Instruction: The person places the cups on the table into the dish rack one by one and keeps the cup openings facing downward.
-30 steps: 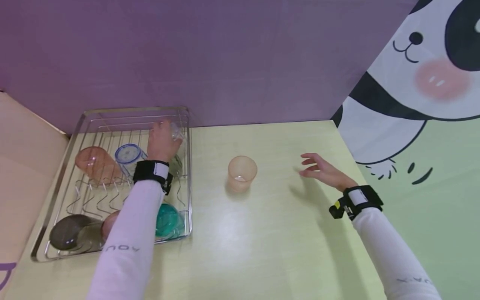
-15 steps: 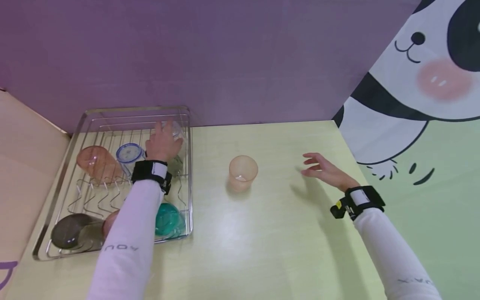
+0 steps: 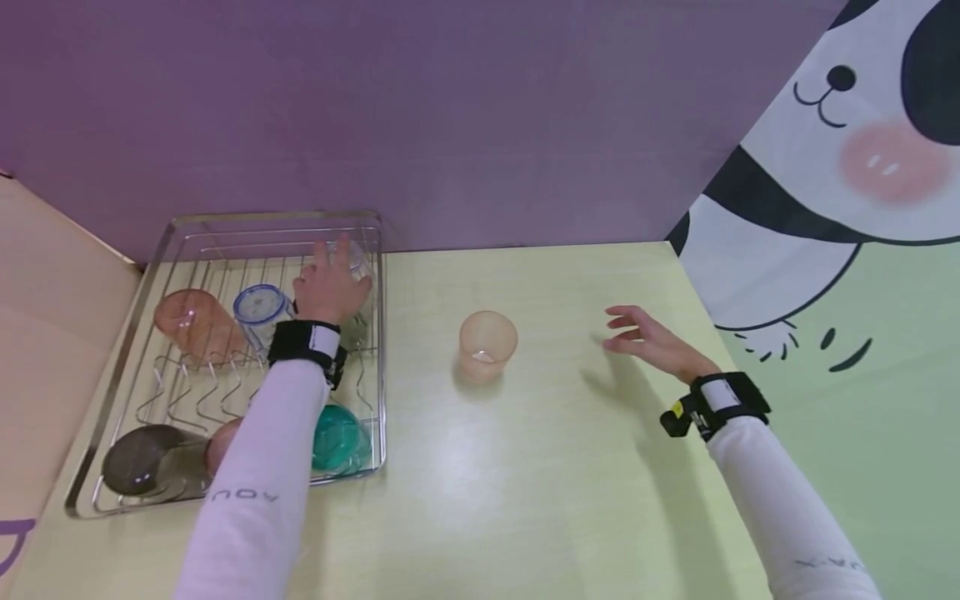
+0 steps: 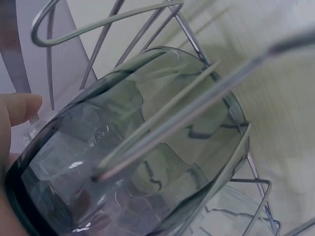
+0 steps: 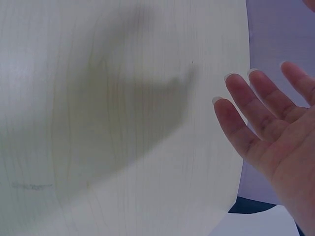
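My left hand [image 3: 330, 287] reaches into the back right of a wire dish rack [image 3: 381, 367], its fingers extended and spread. Beside these fingers stands a clear glass [image 3: 358, 258], partly covered by the hand. A see-through grey-green glass [image 4: 162, 113] leans among the wires close by, filling the left wrist view, where a fingertip [image 4: 24, 108] shows at its left. My right hand [image 3: 648, 340] hovers over the right side of the table with loosely bent fingers, holding nothing. Between the hands, a peach-coloured cup [image 3: 486, 346] stands upright on the table.
The rack also holds an orange glass [image 3: 197, 327], a blue-rimmed glass [image 3: 260, 307], a dark grey glass [image 3: 146, 462], a teal glass [image 3: 337, 442] and a reddish one [image 3: 221, 446] half under the left sleeve. A purple wall [image 3: 487, 125] rises behind the table [image 3: 510, 500].
The left hand's fingers have straightened and spread at the clear glass, with the hand shifting slightly right. The right hand and peach cup look the same.
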### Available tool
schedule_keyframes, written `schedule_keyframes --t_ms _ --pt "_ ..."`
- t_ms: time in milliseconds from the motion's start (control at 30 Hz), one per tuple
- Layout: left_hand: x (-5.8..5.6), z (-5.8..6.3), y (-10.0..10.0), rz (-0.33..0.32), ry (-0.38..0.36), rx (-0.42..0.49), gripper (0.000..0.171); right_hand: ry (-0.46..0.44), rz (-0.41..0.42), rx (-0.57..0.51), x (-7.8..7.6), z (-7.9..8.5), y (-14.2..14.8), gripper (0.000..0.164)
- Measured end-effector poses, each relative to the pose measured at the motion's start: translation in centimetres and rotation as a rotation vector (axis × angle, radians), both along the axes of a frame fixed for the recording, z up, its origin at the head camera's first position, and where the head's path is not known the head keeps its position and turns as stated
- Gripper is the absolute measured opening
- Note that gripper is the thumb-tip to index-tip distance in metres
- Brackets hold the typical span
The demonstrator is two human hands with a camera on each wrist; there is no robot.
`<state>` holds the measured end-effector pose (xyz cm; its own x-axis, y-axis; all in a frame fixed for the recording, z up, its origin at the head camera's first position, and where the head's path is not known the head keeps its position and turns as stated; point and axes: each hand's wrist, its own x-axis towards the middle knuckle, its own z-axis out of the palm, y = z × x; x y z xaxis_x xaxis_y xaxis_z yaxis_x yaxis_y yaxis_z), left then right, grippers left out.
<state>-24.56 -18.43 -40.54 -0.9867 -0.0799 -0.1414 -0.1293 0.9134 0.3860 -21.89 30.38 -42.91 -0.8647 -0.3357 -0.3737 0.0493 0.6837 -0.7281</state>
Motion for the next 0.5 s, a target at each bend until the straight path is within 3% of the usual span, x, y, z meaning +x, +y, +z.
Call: schedule_keyframes --t_ms 500 --pt "0.2 0.9 -0.2 -0.038 -0.026 0.039 0.077 0.008 -0.003 0.03 -0.24 0.12 0.49 0.073"
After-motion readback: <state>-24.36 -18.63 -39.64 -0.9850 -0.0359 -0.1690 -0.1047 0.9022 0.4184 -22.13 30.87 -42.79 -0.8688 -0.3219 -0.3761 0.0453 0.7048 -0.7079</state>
